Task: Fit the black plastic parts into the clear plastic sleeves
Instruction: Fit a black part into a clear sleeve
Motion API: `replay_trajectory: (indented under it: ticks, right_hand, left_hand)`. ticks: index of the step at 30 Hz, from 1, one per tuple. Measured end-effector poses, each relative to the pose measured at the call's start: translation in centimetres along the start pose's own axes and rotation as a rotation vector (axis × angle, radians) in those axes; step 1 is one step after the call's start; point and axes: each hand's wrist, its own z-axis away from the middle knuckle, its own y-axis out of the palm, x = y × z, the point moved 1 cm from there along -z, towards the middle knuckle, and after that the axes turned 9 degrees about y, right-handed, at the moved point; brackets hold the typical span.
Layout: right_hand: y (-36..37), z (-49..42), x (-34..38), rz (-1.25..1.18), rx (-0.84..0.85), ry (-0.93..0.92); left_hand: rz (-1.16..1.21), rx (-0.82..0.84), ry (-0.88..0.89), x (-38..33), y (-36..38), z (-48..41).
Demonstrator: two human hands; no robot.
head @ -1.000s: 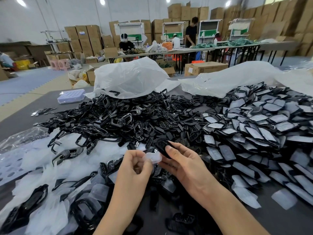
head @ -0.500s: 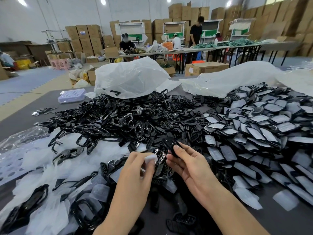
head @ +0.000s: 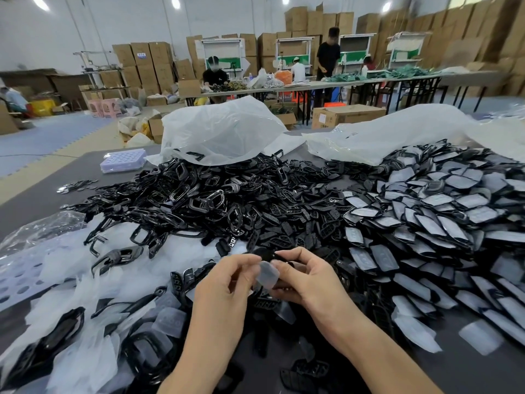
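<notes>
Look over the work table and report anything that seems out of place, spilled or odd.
A small scatter of dark pieces lies alone on the table, far left, apart from the main heap of black parts. Nothing else stands out.

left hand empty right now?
No: the left hand pinches a clear sleeve, while the right hand holds a black part beside it.
</notes>
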Motion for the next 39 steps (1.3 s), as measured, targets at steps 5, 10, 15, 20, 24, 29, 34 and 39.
replay_trajectory:
  ticks: [5,10,15,20,24,29,34,39]
  right_hand:
    - [0.5,0.3,0.0,0.062,0.031,-0.043]
    - [0.7,0.4,-0.1,0.062,0.044,-0.070]
    - [0.9,0.6,0.0,0.009,0.063,-0.068]
    - [1.0,0.7,0.2,0.000,0.088,-0.087]
    - [0.7,0.5,0.0,0.093,-0.008,-0.124]
    - [0.4,0.5,0.1,0.114,-0.061,-0.149]
    - [0.3,0.2,0.2,0.054,0.000,-0.121]
    - [0.2,0.0,0.1,-0.058,0.040,-0.009]
  left_hand:
    - [-0.064,-0.085,0.041,0.1,0.3,0.0]
    - [0.088,-0.114,-0.066,0.1,0.3,0.1]
    - [0.224,-0.124,-0.146,0.0,0.0,-0.3]
    - [0.371,-0.077,-0.205,0.0,-0.1,-0.3]
    - [0.401,-0.011,-0.181,-0.3,0.1,-0.2]
    - [0.218,0.110,-0.091,-0.5,-0.1,-0.1]
    - [0.237,0.028,-0.093,-0.8,-0.2,-0.3]
    - [0.225,0.037,-0.061,-0.8,0.2,0.0]
